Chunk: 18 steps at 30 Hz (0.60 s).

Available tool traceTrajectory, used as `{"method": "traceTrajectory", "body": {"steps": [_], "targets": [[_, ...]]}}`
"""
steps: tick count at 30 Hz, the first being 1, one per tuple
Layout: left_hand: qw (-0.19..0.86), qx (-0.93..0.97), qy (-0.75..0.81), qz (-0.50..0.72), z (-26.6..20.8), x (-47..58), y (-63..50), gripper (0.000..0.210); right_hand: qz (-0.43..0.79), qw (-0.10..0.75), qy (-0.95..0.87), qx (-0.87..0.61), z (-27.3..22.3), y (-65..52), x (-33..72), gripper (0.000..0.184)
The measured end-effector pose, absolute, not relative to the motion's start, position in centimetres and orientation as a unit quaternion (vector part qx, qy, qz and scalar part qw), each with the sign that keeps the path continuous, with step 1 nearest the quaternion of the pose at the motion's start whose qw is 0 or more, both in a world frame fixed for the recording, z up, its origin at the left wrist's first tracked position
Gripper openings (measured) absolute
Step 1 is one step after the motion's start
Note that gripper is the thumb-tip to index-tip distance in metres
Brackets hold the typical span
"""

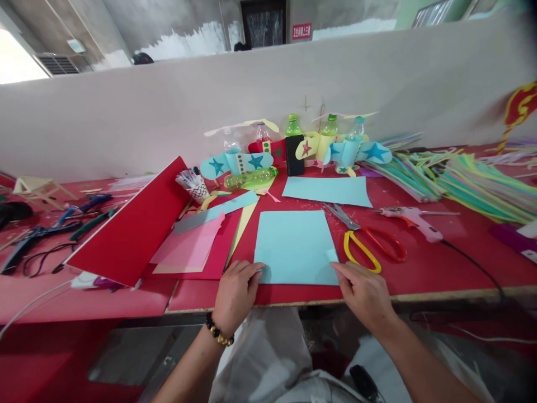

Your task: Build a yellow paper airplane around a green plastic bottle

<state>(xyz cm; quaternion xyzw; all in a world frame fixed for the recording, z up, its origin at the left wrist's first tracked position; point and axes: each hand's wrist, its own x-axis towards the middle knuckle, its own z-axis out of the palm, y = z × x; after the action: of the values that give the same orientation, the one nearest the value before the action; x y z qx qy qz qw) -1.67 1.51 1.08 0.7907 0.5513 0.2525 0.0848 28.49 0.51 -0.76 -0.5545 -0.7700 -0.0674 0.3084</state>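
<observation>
A light blue sheet of paper [296, 246] lies before me near the table's front edge. At its lower left edge, my left hand [239, 288] has thumb and forefinger closed on the paper. My right hand [363, 291] pinches the opposite edge, near the lower right corner. Scissors [369, 240] with one yellow and one red handle lie just right of the sheet, blades partly apart. Behind it is a second light blue piece of paper [327, 191]. Pink paper [191, 246] and a blue-grey strip [218, 212] lie to the left.
A pink glue gun [413, 221] with a trailing cord lies right. Bottle-and-paper planes [237, 159] and a black phone-like object [295, 155] stand at the back. A red board [134, 224] leans left, beside pliers [37, 238] and a pen cup [197, 187]. Coloured strips [482, 184] are piled right.
</observation>
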Motion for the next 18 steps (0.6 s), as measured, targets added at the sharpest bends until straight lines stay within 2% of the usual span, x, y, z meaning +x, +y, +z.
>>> {"method": "traceTrajectory", "body": {"steps": [18], "targets": [[0.092, 0.791, 0.572, 0.196, 1.32, -1.47, 1.78, 0.025, -0.083, 0.305, -0.772, -0.552, -0.72, 0.47, 28.28, 0.025]]}}
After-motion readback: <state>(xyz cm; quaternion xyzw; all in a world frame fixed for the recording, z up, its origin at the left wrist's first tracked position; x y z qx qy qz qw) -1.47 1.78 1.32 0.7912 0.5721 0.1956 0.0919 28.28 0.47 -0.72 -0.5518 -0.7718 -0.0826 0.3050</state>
